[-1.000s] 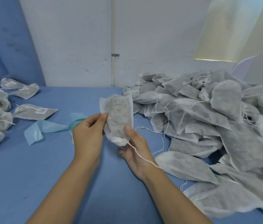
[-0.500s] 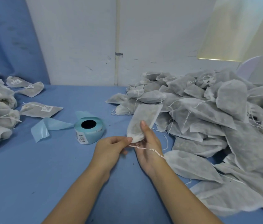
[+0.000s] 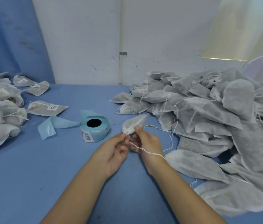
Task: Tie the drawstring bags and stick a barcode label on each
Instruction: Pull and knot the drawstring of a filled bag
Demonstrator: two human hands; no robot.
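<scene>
A small white drawstring bag (image 3: pixel 134 123) is held just above the blue table, its gathered neck toward me. My left hand (image 3: pixel 116 148) pinches the neck and string end from the left. My right hand (image 3: pixel 146 139) pinches the neck from the right, and the white drawstring (image 3: pixel 150 152) trails over my right wrist. A pale blue roll of barcode labels (image 3: pixel 94 128) stands just left of my hands, with a loose strip of backing paper (image 3: pixel 51 126) curling off to its left.
A big heap of unlabelled bags (image 3: pixel 208 113) fills the right side and runs to the near right edge. Labelled, tied bags (image 3: pixel 46 107) lie piled at the left. The blue table (image 3: pixel 30 175) meets a white wall at the back.
The bag has come down from upright and its neck has been drawn shut into a bunch. Both hands have closed in on the neck, and the string now runs over my right wrist.
</scene>
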